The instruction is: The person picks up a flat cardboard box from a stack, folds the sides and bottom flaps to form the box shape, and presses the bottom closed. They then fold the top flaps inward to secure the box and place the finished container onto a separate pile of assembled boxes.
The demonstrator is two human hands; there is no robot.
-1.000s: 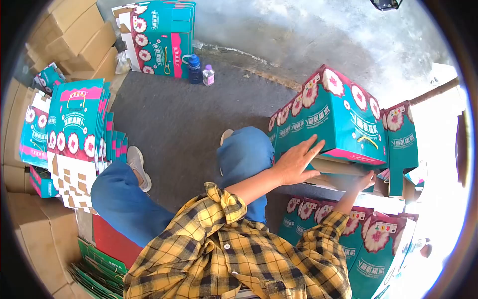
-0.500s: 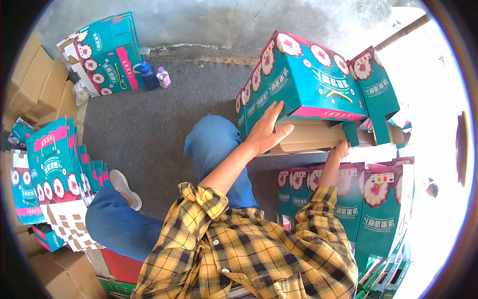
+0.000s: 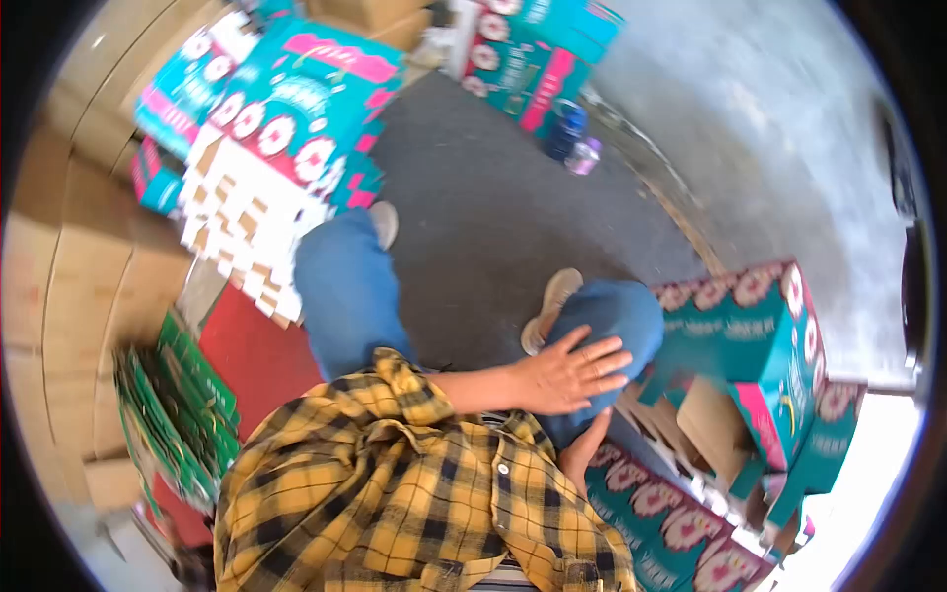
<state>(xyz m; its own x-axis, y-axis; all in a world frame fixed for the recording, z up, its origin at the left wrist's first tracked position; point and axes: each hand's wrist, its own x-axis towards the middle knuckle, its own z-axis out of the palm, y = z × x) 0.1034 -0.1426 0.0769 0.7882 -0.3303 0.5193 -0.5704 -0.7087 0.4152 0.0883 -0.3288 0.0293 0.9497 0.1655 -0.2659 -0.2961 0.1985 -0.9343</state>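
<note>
Left hand (image 3: 572, 373): laid flat on the right knee (image 3: 607, 316), fingers spread, holding nothing.
Right hand (image 3: 582, 452): low, just under the left hand, wedged between the knee and the flat cartons (image 3: 671, 513); mostly hidden, so I cannot tell whether it grips anything.
Teal box (image 3: 764, 331): on the floor to the right, just beside the knee, tipped so that its open brown flaps (image 3: 705, 419) face near; neither hand is on it.
Flat cartons: stacked near right, under the box.
Far left: a pile of unfolded teal cartons (image 3: 296, 109).
Far centre: two bottles (image 3: 574, 133) on the grey floor (image 3: 473, 217).
Near left: green flat sheets (image 3: 178, 414).
</note>
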